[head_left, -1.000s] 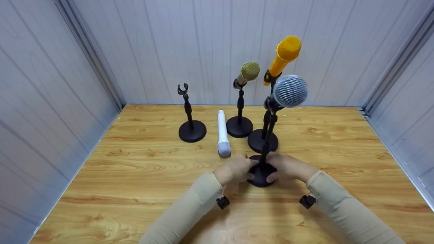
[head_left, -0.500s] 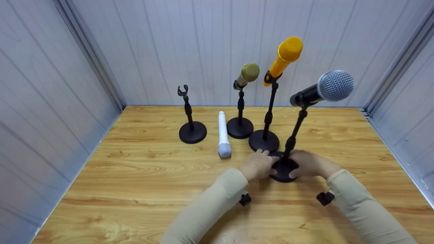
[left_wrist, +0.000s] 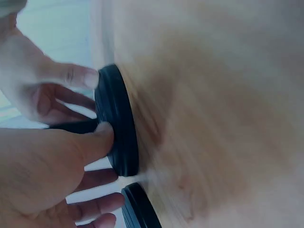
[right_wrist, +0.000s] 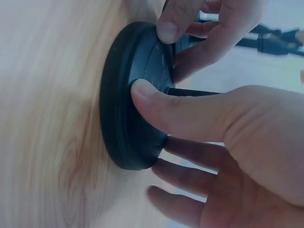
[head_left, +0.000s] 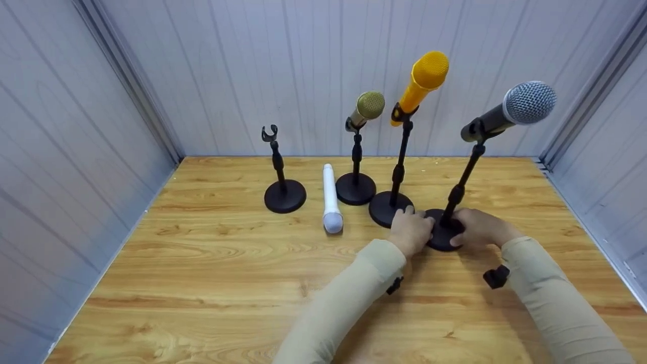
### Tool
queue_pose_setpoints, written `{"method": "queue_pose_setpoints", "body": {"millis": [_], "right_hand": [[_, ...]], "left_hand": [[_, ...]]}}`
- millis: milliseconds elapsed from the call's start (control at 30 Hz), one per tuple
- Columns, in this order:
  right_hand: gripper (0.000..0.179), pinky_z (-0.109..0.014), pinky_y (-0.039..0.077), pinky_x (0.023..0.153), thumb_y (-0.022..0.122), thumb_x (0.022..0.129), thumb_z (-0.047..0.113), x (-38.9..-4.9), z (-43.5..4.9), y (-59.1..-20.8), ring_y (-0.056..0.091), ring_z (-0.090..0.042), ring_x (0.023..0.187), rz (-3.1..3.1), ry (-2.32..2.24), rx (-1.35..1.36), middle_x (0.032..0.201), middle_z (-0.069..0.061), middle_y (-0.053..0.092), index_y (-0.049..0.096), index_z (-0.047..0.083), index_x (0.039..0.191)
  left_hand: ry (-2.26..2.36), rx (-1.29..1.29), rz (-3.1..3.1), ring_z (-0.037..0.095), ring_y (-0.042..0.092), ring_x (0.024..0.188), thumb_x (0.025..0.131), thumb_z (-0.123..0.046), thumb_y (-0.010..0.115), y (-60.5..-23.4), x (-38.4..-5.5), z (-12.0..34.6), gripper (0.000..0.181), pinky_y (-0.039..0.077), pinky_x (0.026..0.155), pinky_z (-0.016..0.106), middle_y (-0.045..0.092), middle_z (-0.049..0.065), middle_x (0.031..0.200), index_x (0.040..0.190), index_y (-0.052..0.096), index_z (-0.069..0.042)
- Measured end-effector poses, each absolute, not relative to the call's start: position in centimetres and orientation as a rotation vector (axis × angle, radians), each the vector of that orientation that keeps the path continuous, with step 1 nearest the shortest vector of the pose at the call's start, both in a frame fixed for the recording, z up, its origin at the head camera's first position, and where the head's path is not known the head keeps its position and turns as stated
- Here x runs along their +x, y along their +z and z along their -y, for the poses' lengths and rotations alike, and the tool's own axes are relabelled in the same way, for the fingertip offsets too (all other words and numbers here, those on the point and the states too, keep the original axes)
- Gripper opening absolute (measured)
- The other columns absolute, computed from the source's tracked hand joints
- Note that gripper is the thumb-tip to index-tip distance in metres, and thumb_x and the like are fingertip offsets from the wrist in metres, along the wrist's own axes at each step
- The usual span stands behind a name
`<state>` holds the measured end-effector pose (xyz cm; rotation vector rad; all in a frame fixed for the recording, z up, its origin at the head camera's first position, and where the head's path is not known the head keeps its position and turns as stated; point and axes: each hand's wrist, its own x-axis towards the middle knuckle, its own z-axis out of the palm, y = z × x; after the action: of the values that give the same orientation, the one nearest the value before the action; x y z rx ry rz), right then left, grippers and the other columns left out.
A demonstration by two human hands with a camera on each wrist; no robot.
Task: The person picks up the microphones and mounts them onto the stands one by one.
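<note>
A black microphone (head_left: 495, 119) with a silver mesh head sits in the clip of a black microphone stand (head_left: 438, 238) at the right of the table. Both hands hold this stand's round base. My left hand (head_left: 410, 233) grips the left side, its thumb on top of the base (left_wrist: 116, 118) in the left wrist view. My right hand (head_left: 480, 227) grips the right side; in the right wrist view its thumb (right_wrist: 152, 97) presses the top, fingers at the edge. Left of it, close to my left fingers, stands the base (head_left: 384, 210) bearing a yellow microphone (head_left: 427, 76).
Farther left, a gold microphone (head_left: 370, 105) stands in its own stand (head_left: 356, 189). A white microphone (head_left: 330, 194) lies on the wooden table (head_left: 212, 283). A stand with an empty clip (head_left: 284, 197) is at the left. Pale panel walls (head_left: 313, 60) enclose the back and sides.
Both hands have shifted the stand with the black microphone right and slightly back, from in front of the yellow microphone's stand to beside it. The other microphones and stands stay put.
</note>
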<state>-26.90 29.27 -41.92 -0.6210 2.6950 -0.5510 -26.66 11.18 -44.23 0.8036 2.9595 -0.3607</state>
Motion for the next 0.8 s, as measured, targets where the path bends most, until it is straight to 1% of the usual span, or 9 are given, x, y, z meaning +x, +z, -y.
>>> {"method": "queue_pose_setpoints", "body": {"millis": [167, 300, 433, 533, 800], "right_hand": [[0.054, -0.064, 0.042, 0.101, 0.076, 0.091, 0.009, -27.8, -29.9, -41.9, 0.054, -0.053, 0.12, -2.69, -0.58, -0.577, 0.13, -0.035, 0.057, 0.054, -0.013, 0.135], [0.055, -0.064, 0.043, 0.1, 0.075, 0.091, 0.008, -28.3, -30.2, -41.8, 0.053, -0.054, 0.12, -2.671, -0.603, -0.517, 0.13, -0.036, 0.056, 0.053, -0.014, 0.136], [0.055, -0.063, 0.043, 0.1, 0.075, 0.09, 0.003, -28.7, -30.3, -41.7, 0.054, -0.053, 0.121, -2.648, -0.633, -0.475, 0.131, -0.036, 0.056, 0.052, -0.015, 0.136], [0.054, -0.063, 0.043, 0.101, 0.073, 0.089, 0.0, -28.9, -30.4, -41.8, 0.053, -0.054, 0.122, -2.633, -0.659, -0.448, 0.132, -0.036, 0.055, 0.052, -0.015, 0.137], [0.056, -0.064, 0.041, 0.102, 0.074, 0.089, 0.001, -29.1, -29.9, -41.8, 0.05, -0.055, 0.124, -2.647, -0.638, -0.457, 0.135, -0.038, 0.053, 0.051, -0.015, 0.138]], "left_hand": [[-0.435, 0.737, -2.911, 0.017, 0.046, 0.133, 0.109, -0.039, 0.044, -44.0, -27.7, -12.5, 0.035, 0.041, 0.106, 0.035, 0.052, -0.014, 0.145, 0.143, 0.053, -0.037], [-0.369, 0.663, -2.89, 0.015, 0.051, 0.128, 0.11, -0.031, 0.044, -43.9, -28.2, -13.4, 0.037, 0.046, 0.102, 0.034, 0.05, -0.015, 0.147, 0.146, 0.05, -0.038], [-0.284, 0.598, -2.886, 0.013, 0.057, 0.121, 0.11, -0.03, 0.043, -43.8, -28.4, -14.0, 0.038, 0.051, 0.094, 0.032, 0.05, -0.016, 0.145, 0.147, 0.05, -0.039], [-0.26, 0.588, -2.89, 0.014, 0.059, 0.119, 0.111, -0.028, 0.042, -43.8, -28.5, -14.1, 0.038, 0.053, 0.091, 0.033, 0.051, -0.015, 0.143, 0.146, 0.05, -0.039], [-0.183, 0.59, -2.897, 0.016, 0.059, 0.122, 0.111, -0.027, 0.042, -43.7, -28.8, -13.4, 0.039, 0.053, 0.092, 0.034, 0.049, -0.014, 0.147, 0.147, 0.05, -0.04]]}}
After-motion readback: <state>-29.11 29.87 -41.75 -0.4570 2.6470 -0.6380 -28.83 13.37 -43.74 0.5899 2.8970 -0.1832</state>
